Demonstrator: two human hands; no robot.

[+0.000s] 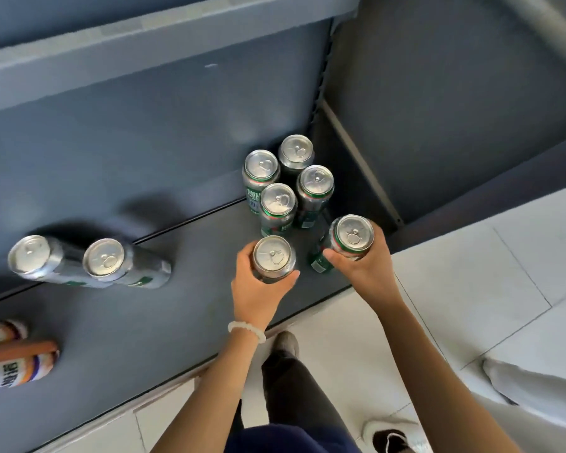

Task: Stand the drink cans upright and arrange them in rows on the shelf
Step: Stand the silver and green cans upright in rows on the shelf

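Left hand [258,289] & right hand [361,266] each gripping an upright can by the upper body; cans likely rigid, slick, dent-prone, so holding mid-wall seems safest.

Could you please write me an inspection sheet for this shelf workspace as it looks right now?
Surface: dark grey shelf, bare at the front middle.
Job's things: four upright cans grouped in two rows at the back right; two more cans standing apart on the left.
Clutter: orange and purple striped packages at the left edge.
Grippers: left hand grips one can; right hand grips another can.
Cables: nothing seen.
Surroundings: pale tiled floor, upper shelf overhead.
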